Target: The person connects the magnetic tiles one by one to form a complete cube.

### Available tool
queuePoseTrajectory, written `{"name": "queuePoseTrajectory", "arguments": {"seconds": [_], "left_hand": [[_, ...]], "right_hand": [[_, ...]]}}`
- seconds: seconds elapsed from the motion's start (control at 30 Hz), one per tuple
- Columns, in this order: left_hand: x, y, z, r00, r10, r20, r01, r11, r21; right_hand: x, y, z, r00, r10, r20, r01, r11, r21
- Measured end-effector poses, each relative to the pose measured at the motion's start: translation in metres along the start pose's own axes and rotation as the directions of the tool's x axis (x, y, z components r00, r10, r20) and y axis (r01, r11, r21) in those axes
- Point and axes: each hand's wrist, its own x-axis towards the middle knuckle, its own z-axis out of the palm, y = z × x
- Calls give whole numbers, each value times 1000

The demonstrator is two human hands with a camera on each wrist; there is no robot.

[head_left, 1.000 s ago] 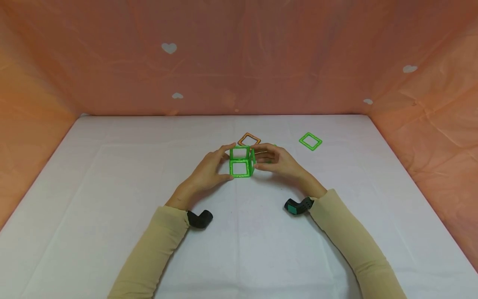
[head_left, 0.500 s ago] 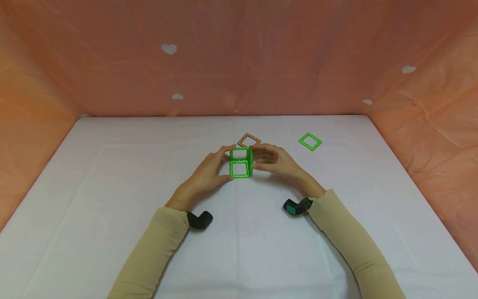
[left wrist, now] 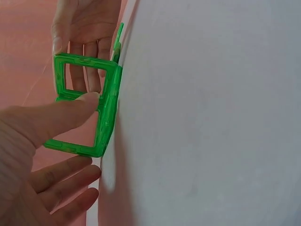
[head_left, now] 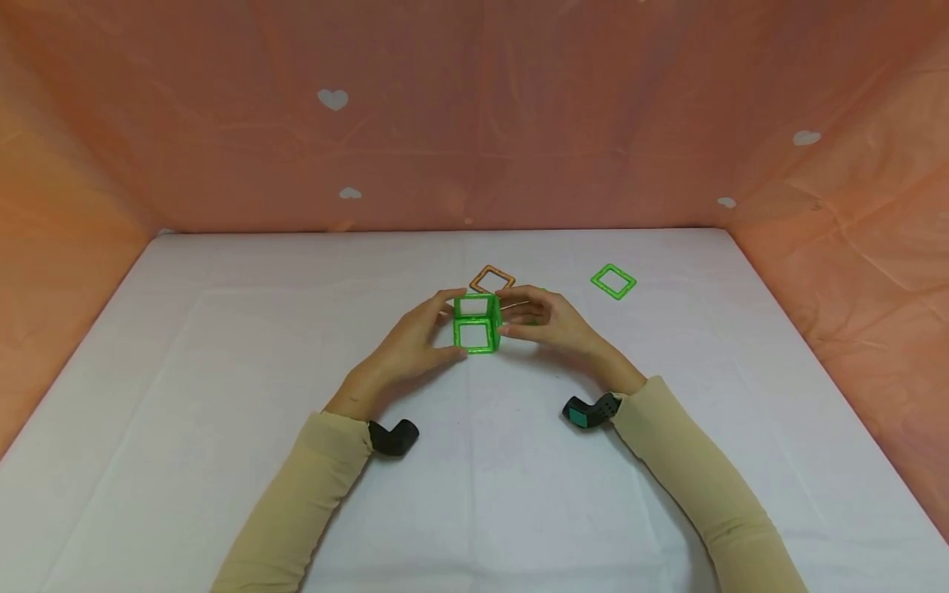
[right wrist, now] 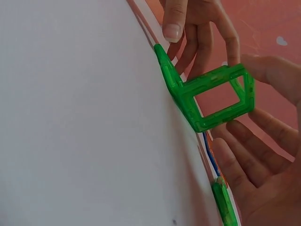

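Note:
Several green magnetic square tiles form a partly boxed shape at mid-table, with flat and upright faces joined at their edges. My left hand holds its left side; in the left wrist view the thumb lies across the green frame, and the index finger is partly hidden behind it. From the right, my right hand pinches the upright tile on that side between thumb and index finger. In the right wrist view its other fingers extend below the shape.
Behind the hands lies an orange square tile, partly covered. Another green square tile lies flat at the back right. A green piece and a blue edge show past the right hand. Orange cloth walls the white table.
The right upright tile has swung inward against the rest of the green shape, and my right hand has moved slightly left with it. My left hand has kept its hold.

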Motion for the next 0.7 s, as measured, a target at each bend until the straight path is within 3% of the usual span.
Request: {"name": "queuePoseTrajectory", "arguments": {"seconds": [0.33,0.7], "left_hand": [[-1,1,0,998,52,-26,-52,998,-20],[0,0,2,993,90,-75,-93,995,-33]], "right_hand": [[0,-1,0,1000,26,-17,-26,1000,-15],[0,-1,0,1000,-9,-15,9,1000,-15]]}}
